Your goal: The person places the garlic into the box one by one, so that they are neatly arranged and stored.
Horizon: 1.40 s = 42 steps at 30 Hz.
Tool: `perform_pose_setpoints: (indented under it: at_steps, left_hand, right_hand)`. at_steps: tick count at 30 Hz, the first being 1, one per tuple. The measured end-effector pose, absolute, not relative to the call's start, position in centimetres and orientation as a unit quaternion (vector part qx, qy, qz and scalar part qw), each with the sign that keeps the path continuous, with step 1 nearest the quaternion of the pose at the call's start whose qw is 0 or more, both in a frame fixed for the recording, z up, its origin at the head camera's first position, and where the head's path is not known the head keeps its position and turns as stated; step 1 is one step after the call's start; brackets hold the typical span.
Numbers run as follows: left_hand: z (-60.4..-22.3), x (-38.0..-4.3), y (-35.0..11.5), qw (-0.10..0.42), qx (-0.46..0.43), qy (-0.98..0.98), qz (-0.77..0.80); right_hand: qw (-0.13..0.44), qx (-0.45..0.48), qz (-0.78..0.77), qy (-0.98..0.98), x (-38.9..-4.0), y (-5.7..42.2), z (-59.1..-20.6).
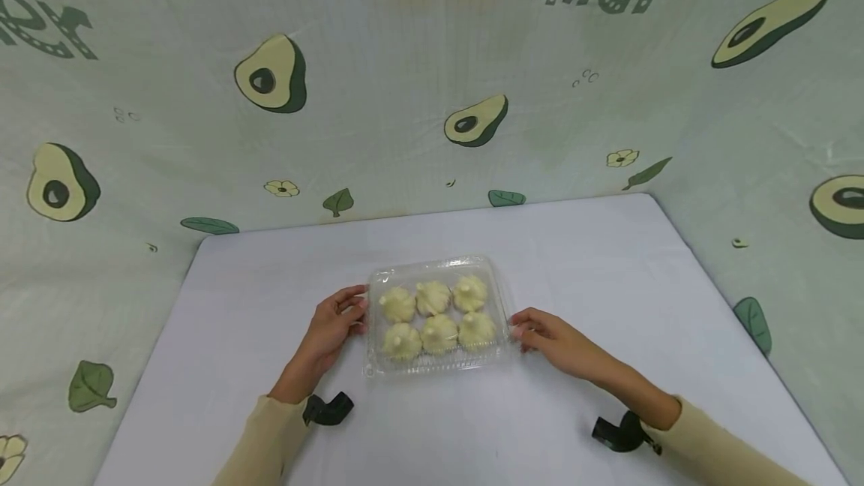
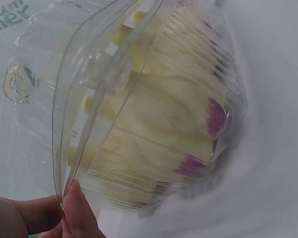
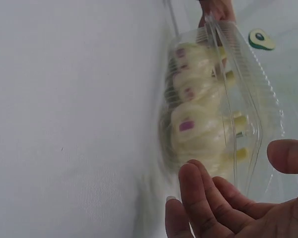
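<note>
A clear plastic clamshell box [image 1: 442, 367] with its lid down lies on the table, holding several pale garlic bulbs [image 1: 439, 334]. Purple patches [image 2: 216, 117] mark the bulbs' lower sides in the left wrist view. My left hand [image 1: 331, 332] is at the box's left side. In the left wrist view its thumb [image 2: 79, 208] and a finger pinch the lip where lid and base meet. My right hand [image 1: 553, 340] is at the right side. Its fingers [image 3: 191, 186] reach along that wall, loosely bent, with the thumb [image 3: 288, 154] spread away from them.
A white cloth [image 1: 270, 276] covers the table [image 1: 580, 246]. Behind it and at both sides hangs a pale curtain [image 1: 378, 58] printed with avocados and leaves. Black wrist cameras [image 1: 328, 409] sit by both beige sleeves [image 1: 266, 433].
</note>
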<state>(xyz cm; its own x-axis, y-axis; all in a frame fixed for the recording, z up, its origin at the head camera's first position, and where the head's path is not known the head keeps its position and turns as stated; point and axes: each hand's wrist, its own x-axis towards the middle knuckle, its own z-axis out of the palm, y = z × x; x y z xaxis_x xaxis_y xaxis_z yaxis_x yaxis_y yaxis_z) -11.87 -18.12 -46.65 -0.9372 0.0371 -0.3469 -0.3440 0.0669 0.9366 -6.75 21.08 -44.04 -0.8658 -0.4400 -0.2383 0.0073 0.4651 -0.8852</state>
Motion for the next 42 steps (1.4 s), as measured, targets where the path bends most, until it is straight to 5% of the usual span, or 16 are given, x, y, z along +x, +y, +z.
perform_pose_setpoints:
  at_steps: [15,42]
  left_hand:
    - [-46.4,-13.6,-17.8,0.127,-0.113,0.713,0.680]
    - [-46.6,-14.6,-17.8,0.136,-0.107,0.709,0.684]
  right_hand:
    - [0.286,-0.097,-0.552,0.777,-6.7,20.5,-44.7]
    - [0.284,-0.058,-0.604,0.742,-6.5,19.8,-45.1]
